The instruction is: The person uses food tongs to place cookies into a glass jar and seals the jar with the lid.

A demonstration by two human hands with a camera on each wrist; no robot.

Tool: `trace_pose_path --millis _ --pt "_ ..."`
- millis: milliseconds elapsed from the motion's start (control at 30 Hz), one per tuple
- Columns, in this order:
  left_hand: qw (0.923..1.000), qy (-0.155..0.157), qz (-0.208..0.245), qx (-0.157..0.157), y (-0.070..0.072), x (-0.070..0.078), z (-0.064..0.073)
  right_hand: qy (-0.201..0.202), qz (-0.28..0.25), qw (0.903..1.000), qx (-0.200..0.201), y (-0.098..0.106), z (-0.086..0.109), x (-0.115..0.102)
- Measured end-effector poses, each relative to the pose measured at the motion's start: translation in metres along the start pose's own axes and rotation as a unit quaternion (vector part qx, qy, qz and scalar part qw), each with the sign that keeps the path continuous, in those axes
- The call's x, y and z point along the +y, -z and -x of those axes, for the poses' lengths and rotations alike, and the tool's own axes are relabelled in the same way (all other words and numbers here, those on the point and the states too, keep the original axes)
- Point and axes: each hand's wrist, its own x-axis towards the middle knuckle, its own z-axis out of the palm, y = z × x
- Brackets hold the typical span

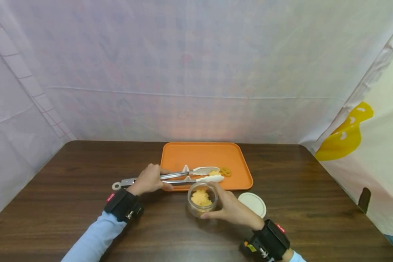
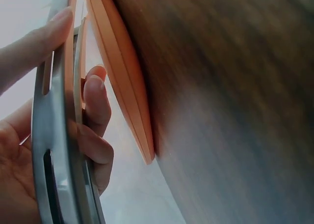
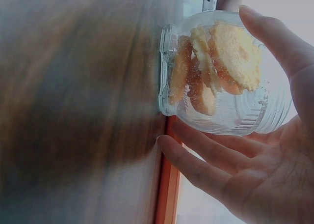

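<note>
My left hand (image 1: 149, 179) grips metal tongs (image 1: 175, 175) with white tips, held level over the near part of an orange tray (image 1: 199, 154). Between the parted tips lies a pale yellow cookie (image 1: 214, 173), and a ring-patterned cookie (image 1: 225, 171) sits just beyond them on the tray. With thumb and fingers on either side, my right hand (image 1: 234, 209) holds an uncovered glass jar (image 3: 240, 113) standing on the table before the tray. Several golden cookies (image 3: 235, 57) rest inside the jar. The left wrist view shows fingers wrapped about the tongs (image 2: 59, 135).
A round white lid (image 1: 253, 204) lies on the dark wooden table (image 1: 118, 233), right of the jar and partly behind my right hand. Pale cloth (image 1: 183, 72) hangs along the table's back edge, with more on both sides.
</note>
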Motion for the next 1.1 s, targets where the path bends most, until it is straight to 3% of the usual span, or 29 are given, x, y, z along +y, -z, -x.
trace_pose_path --millis 133,667,1100 --pt "1.0 -0.005 -0.002 0.005 0.001 -0.002 0.001 -0.004 -0.005 1.0 -0.004 0.0 0.0 0.0" --pt "0.9995 0.025 0.01 0.016 0.02 -0.005 0.012 0.011 -0.002 0.9999 -0.001 0.0 0.0 0.0" --pt "0.9989 0.006 0.04 0.023 0.031 -0.017 0.023 0.012 -0.002 0.9999 -0.003 0.0 0.0 0.003"
